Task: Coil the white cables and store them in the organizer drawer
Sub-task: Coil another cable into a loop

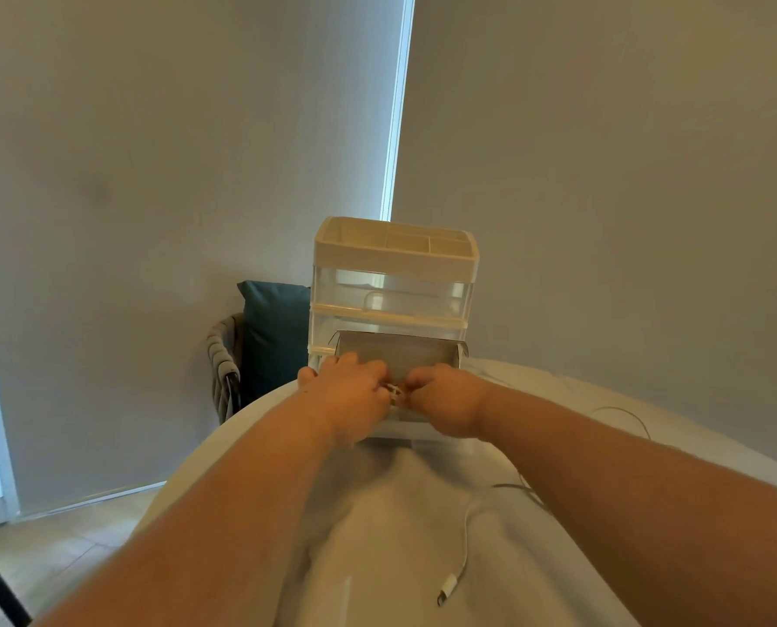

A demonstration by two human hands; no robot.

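Fingers of a person's left hand (348, 391) and right hand (445, 400) curl inward and meet, pinching a small coiled cable (394, 392) between them. Only a sliver of the white bundle shows in the gap between the knuckles; how many loops it holds cannot be told.

Directly under and just beyond the fingertips sits the pulled-out drawer (400, 350), its grey floor showing past the knuckles and its pale front edge lying under the heels of the hands. The drawer belongs to the lowest level of a clear-and-cream organizer (393, 264) that rises behind the hands, its upper drawers closed.

The step in hand looks to be the laying-in of the bundle. To do it well, the pinch should stay tight across all the loops until the coil rests flat on the drawer floor, with the ends tucked under so that nothing springs open on release. The coil should sit clear of the rim so that the drawer can slide shut.

Nearer the body than the hands, to the right, a loose cable (466, 545) trails uncoiled over the white table (377, 513), its plug end closest to the wearer. A thin wire (626, 414) arcs on the table beyond the right forearm, possibly another cable awaiting its turn. Left of the hands, off the table, a dark cushion (273, 328) rests in a chair (224, 355).
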